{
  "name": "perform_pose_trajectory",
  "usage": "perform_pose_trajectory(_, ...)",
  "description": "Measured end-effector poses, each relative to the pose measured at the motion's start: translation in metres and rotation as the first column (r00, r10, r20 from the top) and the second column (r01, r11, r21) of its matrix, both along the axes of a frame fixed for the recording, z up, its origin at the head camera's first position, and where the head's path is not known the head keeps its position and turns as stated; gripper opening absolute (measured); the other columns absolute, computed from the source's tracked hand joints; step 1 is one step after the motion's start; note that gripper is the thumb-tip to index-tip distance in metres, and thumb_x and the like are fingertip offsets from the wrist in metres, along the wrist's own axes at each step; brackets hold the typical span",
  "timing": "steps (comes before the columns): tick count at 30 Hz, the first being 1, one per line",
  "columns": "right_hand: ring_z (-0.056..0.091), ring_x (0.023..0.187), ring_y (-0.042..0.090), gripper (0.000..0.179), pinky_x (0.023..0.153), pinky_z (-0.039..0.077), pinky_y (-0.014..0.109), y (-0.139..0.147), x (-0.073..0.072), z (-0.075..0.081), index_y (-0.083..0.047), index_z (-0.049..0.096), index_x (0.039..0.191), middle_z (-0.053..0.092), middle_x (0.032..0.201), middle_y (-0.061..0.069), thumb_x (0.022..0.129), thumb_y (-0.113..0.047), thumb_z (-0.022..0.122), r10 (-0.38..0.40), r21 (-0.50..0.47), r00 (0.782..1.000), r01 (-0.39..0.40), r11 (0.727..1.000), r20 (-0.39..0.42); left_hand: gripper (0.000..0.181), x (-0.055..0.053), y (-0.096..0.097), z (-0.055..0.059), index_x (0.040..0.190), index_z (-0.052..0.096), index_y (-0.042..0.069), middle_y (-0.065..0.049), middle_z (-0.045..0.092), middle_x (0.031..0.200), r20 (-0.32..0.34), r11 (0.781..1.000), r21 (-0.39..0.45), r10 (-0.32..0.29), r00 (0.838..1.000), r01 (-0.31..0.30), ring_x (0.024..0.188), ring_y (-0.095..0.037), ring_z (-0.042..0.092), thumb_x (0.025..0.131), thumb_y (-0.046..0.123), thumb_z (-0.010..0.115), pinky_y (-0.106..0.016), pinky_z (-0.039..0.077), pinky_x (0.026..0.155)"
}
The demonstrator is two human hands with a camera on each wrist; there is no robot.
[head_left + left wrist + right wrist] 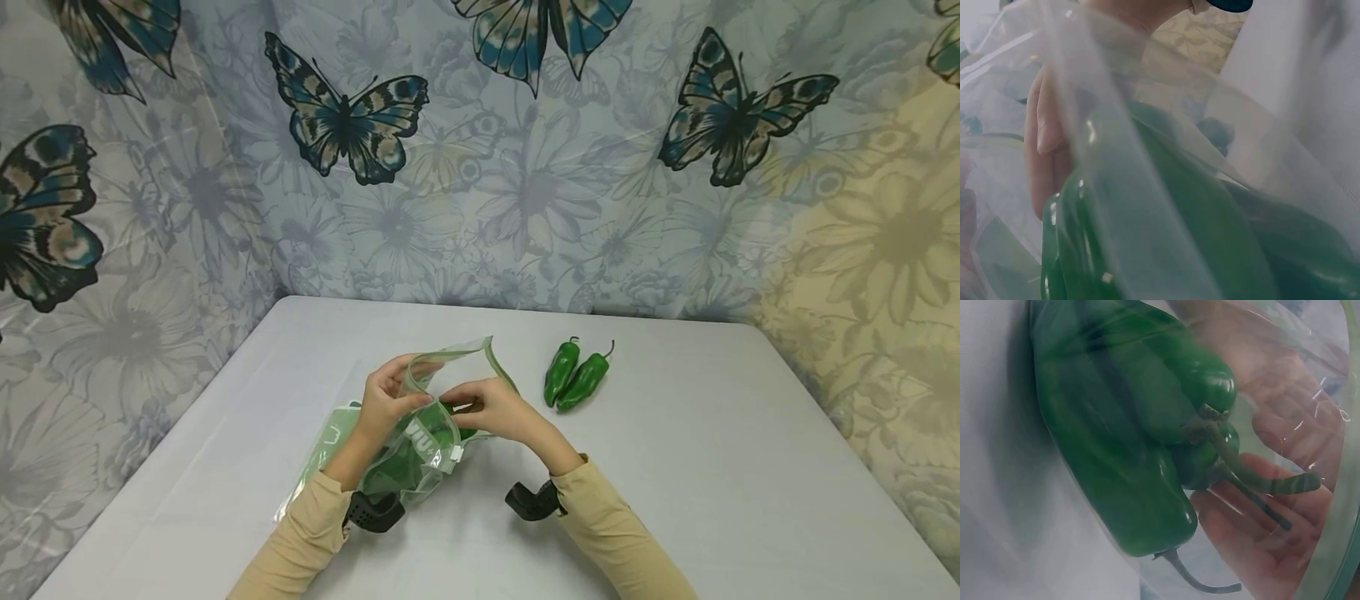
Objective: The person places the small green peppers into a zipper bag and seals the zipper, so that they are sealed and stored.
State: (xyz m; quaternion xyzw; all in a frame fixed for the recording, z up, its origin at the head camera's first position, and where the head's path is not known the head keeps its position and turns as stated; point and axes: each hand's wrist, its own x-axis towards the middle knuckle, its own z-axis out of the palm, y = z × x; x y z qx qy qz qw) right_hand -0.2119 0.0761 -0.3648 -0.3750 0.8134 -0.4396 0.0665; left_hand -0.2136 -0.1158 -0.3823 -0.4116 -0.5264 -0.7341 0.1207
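A clear zip bag (pixel 405 458) with a green-edged mouth and a white slider stands tilted over the table, its top spread. Several long green chili peppers (pixel 1116 437) with curved stems lie inside, seen through the plastic. My left hand (pixel 390 396) pinches the bag's rim on the left side. At the mouth, my right hand (pixel 491 408) has curled fingers around a green pepper (pixel 468 432), mostly hidden by the hand and bag. Through the film in the left wrist view, the right hand's fingers (pixel 1050 131) lie against the peppers.
Two more green peppers (pixel 573 375) lie side by side on the white table (pixel 712 467), beyond and right of the hands. Flat green-printed plastic packaging (pixel 330 437) lies under the left forearm. Butterfly-patterned cloth (pixel 525 208) hangs behind the table.
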Motion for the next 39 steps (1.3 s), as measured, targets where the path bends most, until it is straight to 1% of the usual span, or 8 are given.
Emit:
perform_pose_trajectory(6, 0.059, 0.091, 0.03, 0.027, 0.073, 0.047, 0.022, -0.001, -0.001, -0.001, 0.003, 0.062, 0.109, 0.062, 0.103, 0.015, 0.083, -0.003, 0.063, 0.012, 0.008, 1.0, -0.012, 1.0, -0.011, 0.042, 0.001, -0.001, 0.0, 0.115, 0.058, 0.005, -0.003, 0.061, 0.109, 0.002, 1.0, 0.004, 0.008, 1.0, -0.008, 0.103, -0.018, 0.054, 0.076, 0.015, 0.071, -0.03, 0.042, 0.084)
perform_pose_trajectory(13, 0.059, 0.091, 0.024, 0.029, 0.073, 0.046, 0.022, 0.001, 0.001, -0.002, 0.003, 0.061, 0.11, 0.061, 0.105, 0.014, 0.082, -0.006, 0.064, -0.017, -0.003, 1.0, 0.017, 1.0, -0.005, 0.043, 0.001, -0.002, -0.001, 0.115, 0.058, 0.005, -0.004, 0.061, 0.109, 0.013, 1.0, -0.006, 0.019, 1.0, -0.019, 0.103, -0.018, 0.054, 0.076, 0.015, 0.072, -0.03, 0.04, 0.087)
perform_pose_trajectory(21, 0.059, 0.092, 0.026, 0.037, 0.074, 0.048, 0.027, 0.012, 0.004, 0.0, 0.007, 0.058, 0.113, 0.06, 0.104, 0.019, 0.078, 0.001, 0.067, 0.024, -0.149, 0.993, -0.007, 0.989, 0.115, 0.042, 0.002, -0.001, -0.003, 0.115, 0.058, 0.005, -0.003, 0.062, 0.107, 0.0, 1.0, -0.006, 0.023, 1.0, -0.023, 0.103, -0.017, 0.054, 0.076, 0.016, 0.071, -0.019, 0.044, 0.061)
perform_pose_trajectory(27, 0.056, 0.097, 0.034, 0.036, 0.077, 0.047, 0.031, 0.024, 0.008, 0.011, 0.013, 0.054, 0.113, 0.058, 0.107, 0.023, 0.08, 0.004, 0.064, 0.039, -0.254, 0.973, 0.021, 0.967, 0.227, 0.042, 0.001, -0.002, -0.004, 0.114, 0.059, 0.005, -0.004, 0.062, 0.107, 0.006, 0.999, -0.006, 0.035, 0.999, -0.035, 0.103, -0.016, 0.054, 0.076, 0.015, 0.071, -0.017, 0.042, 0.055)
perform_pose_trajectory(30, 0.055, 0.098, 0.036, 0.033, 0.078, 0.047, 0.033, 0.027, 0.012, 0.021, 0.014, 0.054, 0.112, 0.057, 0.108, 0.025, 0.08, 0.007, 0.062, 0.014, -0.267, 0.968, 0.055, 0.962, 0.252, 0.042, 0.002, -0.002, -0.003, 0.114, 0.059, 0.005, -0.004, 0.062, 0.106, 0.01, 0.999, -0.003, 0.043, 0.999, -0.043, 0.102, -0.016, 0.055, 0.075, 0.014, 0.072, -0.017, 0.041, 0.055)
perform_pose_trajectory(35, 0.056, 0.098, 0.033, 0.032, 0.078, 0.047, 0.032, 0.031, 0.008, 0.019, 0.013, 0.054, 0.113, 0.055, 0.11, 0.028, 0.082, 0.006, 0.059, 0.003, -0.272, 0.963, 0.073, 0.959, 0.271, 0.043, 0.001, -0.002, -0.002, 0.114, 0.059, 0.004, -0.004, 0.062, 0.106, 0.005, 0.999, -0.005, 0.054, 0.999, -0.054, 0.102, -0.017, 0.055, 0.074, 0.016, 0.072, -0.019, 0.044, 0.066)
perform_pose_trajectory(37, 0.057, 0.097, 0.029, 0.031, 0.079, 0.047, 0.031, 0.033, 0.005, 0.017, 0.011, 0.055, 0.113, 0.056, 0.109, 0.025, 0.084, 0.002, 0.06, 0.0, -0.261, 0.966, 0.07, 0.963, 0.259, 0.044, 0.001, -0.002, -0.001, 0.114, 0.059, 0.006, -0.003, 0.062, 0.106, 0.004, 0.998, -0.017, 0.058, 0.998, -0.058, 0.099, -0.015, 0.056, 0.074, 0.018, 0.072, -0.018, 0.043, 0.063)
perform_pose_trajectory(39, 0.058, 0.096, 0.026, 0.031, 0.079, 0.047, 0.032, 0.034, 0.003, 0.017, 0.009, 0.056, 0.113, 0.058, 0.108, 0.022, 0.085, -0.004, 0.061, -0.001, -0.254, 0.972, 0.063, 0.965, 0.236, 0.044, 0.0, -0.002, -0.001, 0.114, 0.059, 0.007, -0.003, 0.063, 0.106, 0.005, 0.998, -0.032, 0.059, 0.998, -0.058, 0.082, -0.007, 0.059, 0.074, 0.019, 0.072, -0.015, 0.041, 0.056)
